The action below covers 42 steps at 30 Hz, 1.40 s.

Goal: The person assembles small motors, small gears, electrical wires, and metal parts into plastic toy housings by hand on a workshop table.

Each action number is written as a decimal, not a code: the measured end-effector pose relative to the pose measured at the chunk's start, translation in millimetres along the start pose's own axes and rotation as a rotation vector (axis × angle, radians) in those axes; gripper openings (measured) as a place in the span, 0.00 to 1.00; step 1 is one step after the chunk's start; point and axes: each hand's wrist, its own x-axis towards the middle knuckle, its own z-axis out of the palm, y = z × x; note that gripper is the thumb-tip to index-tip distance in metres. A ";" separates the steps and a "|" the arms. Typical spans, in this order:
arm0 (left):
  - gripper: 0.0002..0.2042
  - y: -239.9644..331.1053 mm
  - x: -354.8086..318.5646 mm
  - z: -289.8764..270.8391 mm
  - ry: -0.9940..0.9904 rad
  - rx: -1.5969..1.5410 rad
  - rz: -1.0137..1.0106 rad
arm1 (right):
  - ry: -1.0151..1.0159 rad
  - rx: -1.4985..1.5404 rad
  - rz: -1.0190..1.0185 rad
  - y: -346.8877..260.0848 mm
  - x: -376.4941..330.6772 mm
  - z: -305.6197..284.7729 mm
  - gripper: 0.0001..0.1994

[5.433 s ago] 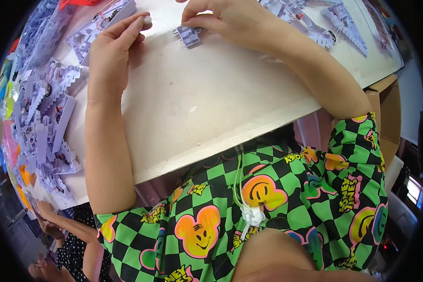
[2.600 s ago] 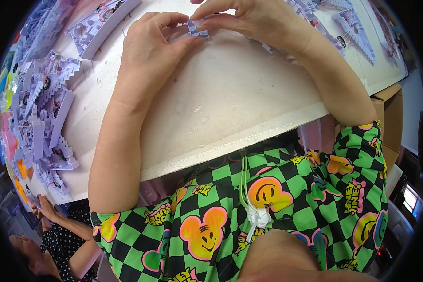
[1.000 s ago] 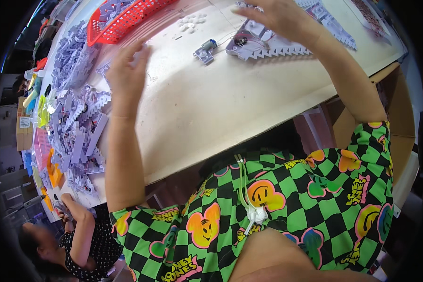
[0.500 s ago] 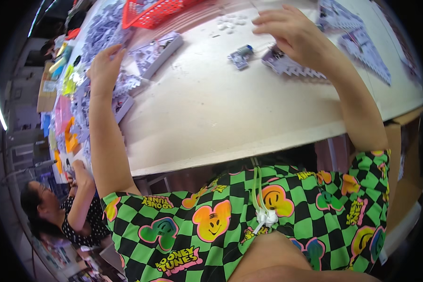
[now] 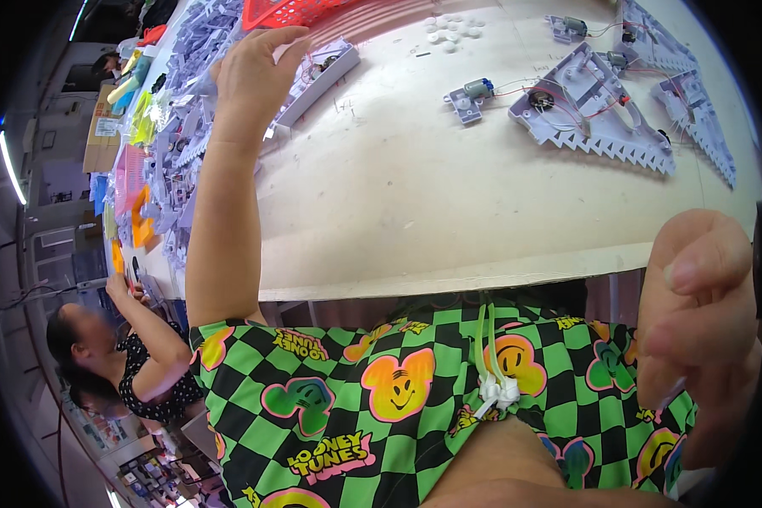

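My left hand (image 5: 256, 80) reaches over the far left of the table, thumb and forefinger curved with a gap between them. Beside its fingertips lies a long pale lilac plastic housing (image 5: 323, 83) with small parts inside. My right hand (image 5: 697, 309) is raised close to the camera at the right, off the table's near edge. Its fingers are curled and pressed together; whatever they may hold is hidden. At the right of the table lies a saw-toothed plastic housing (image 5: 584, 114), wired to a small motor (image 5: 479, 88) on a plastic mount (image 5: 464, 106).
More toothed housings (image 5: 698, 118) and another motor (image 5: 574, 27) lie at the far right. Several white round pieces (image 5: 453, 32) sit at the back near a red basket (image 5: 292, 10). A heap of lilac plastic parts (image 5: 196, 80) covers the left side. Another person (image 5: 135, 356) works at the left.
My right hand has come away from the toothed housing, back toward me and up near the camera. My left hand has shifted right and farther, to the long housing.
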 end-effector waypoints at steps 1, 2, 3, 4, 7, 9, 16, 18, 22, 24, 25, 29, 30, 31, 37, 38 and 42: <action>0.13 -7.5 1.4 0.7 0.005 0.003 -0.005 | 0.009 0.008 -0.019 -0.5 0.4 -0.6 0.08; 0.14 -16.1 0.7 -1.4 -0.018 0.020 -0.029 | 0.020 0.025 -0.044 -1.4 -0.3 -0.3 0.08; 0.14 -24.0 4.2 8.7 -0.050 0.020 -0.041 | 0.026 0.027 -0.052 -2.9 -2.0 -2.0 0.08; 0.15 -32.4 7.8 18.3 -0.057 0.019 -0.047 | 0.033 0.034 -0.063 -2.9 -5.9 -1.8 0.08; 0.16 -25.3 28.0 25.0 -0.067 0.086 -0.079 | -0.433 -0.485 0.421 -35.3 11.7 -24.3 0.13; 0.18 -64.7 7.5 2.6 -0.138 0.106 -0.278 | -0.361 -0.425 0.222 40.0 -3.4 10.0 0.23; 0.21 -88.1 22.3 36.5 -0.372 0.063 -0.143 | -0.817 -0.644 0.517 77.9 -44.9 41.8 0.31; 0.24 -81.8 24.1 40.1 -0.430 0.006 -0.138 | -0.837 -0.647 0.516 85.8 -47.2 42.4 0.31; 0.25 -36.7 13.5 46.3 -0.333 -0.078 0.055 | -0.773 -0.697 0.505 113.5 -55.9 41.6 0.30; 0.26 -31.0 5.0 53.1 -0.296 -0.017 0.179 | -0.657 -0.703 0.453 119.7 -58.2 40.7 0.29; 0.26 -32.1 -1.3 53.0 -0.303 -0.040 0.199 | -0.667 -0.719 0.478 123.5 -53.7 39.3 0.29; 0.20 -31.9 -19.8 68.2 -0.207 -0.042 0.172 | -0.580 -0.623 0.440 126.9 -45.5 25.4 0.29; 0.19 -29.9 -19.2 67.1 -0.213 -0.056 0.147 | -0.573 -0.630 0.425 124.3 -42.8 19.2 0.28; 0.18 -25.7 -19.8 71.7 -0.225 -0.073 0.117 | -0.631 -0.664 0.416 123.3 -48.6 24.2 0.28; 0.17 15.4 -35.5 61.3 -0.242 -0.157 0.127 | -0.843 -0.627 0.501 129.9 -53.3 53.2 0.19; 0.17 21.1 -40.1 59.4 -0.251 -0.189 0.143 | -0.836 -0.627 0.524 135.2 -54.3 53.3 0.18; 0.16 43.4 -64.2 52.7 -0.281 -0.269 0.148 | -0.799 -0.691 0.549 149.1 -63.0 55.5 0.17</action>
